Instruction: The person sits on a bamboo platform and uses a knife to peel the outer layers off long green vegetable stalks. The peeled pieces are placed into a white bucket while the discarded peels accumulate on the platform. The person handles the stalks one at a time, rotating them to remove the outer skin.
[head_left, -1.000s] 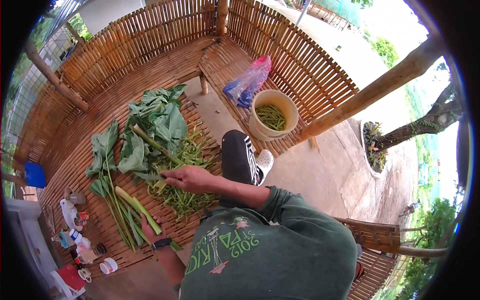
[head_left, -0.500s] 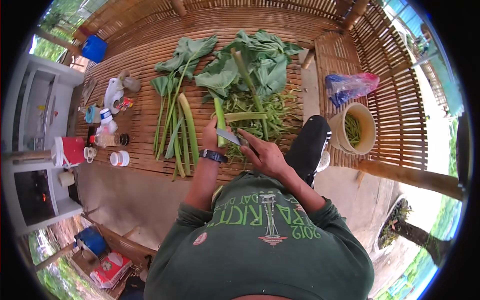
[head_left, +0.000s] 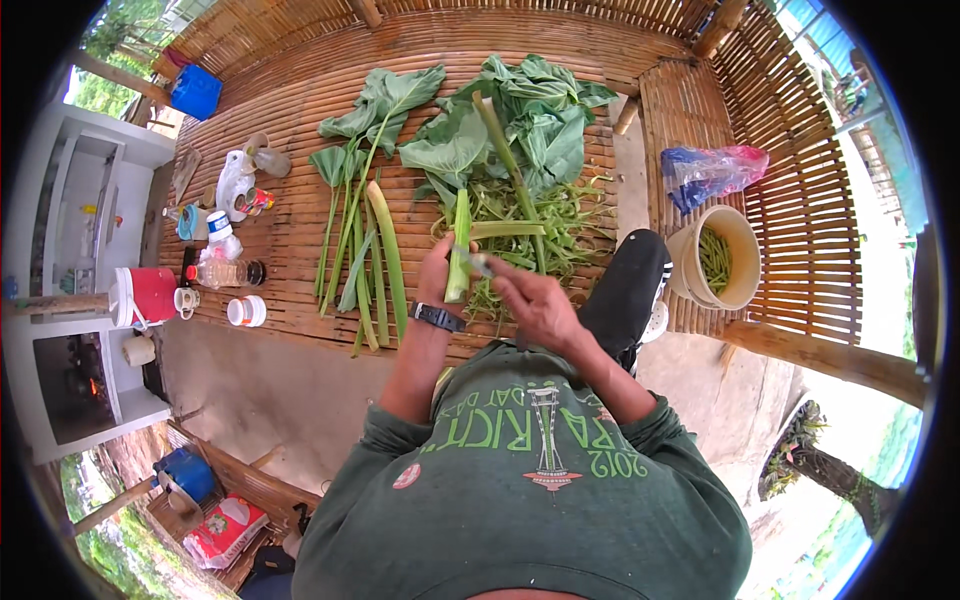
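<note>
My left hand, with a dark watch on its wrist, is closed around a thick pale-green leaf stalk that points away from me. A knife sits in my closed right hand, its blade against the near part of the stalk and blurred. Beyond and right of my hands is a heap of thin green peelings, with other cut stalks across it. Large green leaves lie behind the heap. Several long stalks, some with leaves, rest left of my left hand.
The slatted bamboo platform carries bottles, a white jar and a red jug along its left. A cream bucket with green pieces stands right of my knee, near a blue-and-pink plastic bag. Bamboo railings bound the right.
My right hand has shifted the knife up along the stalk and its blade has turned. The stalk now stands straighter. The whole view has moved slightly.
</note>
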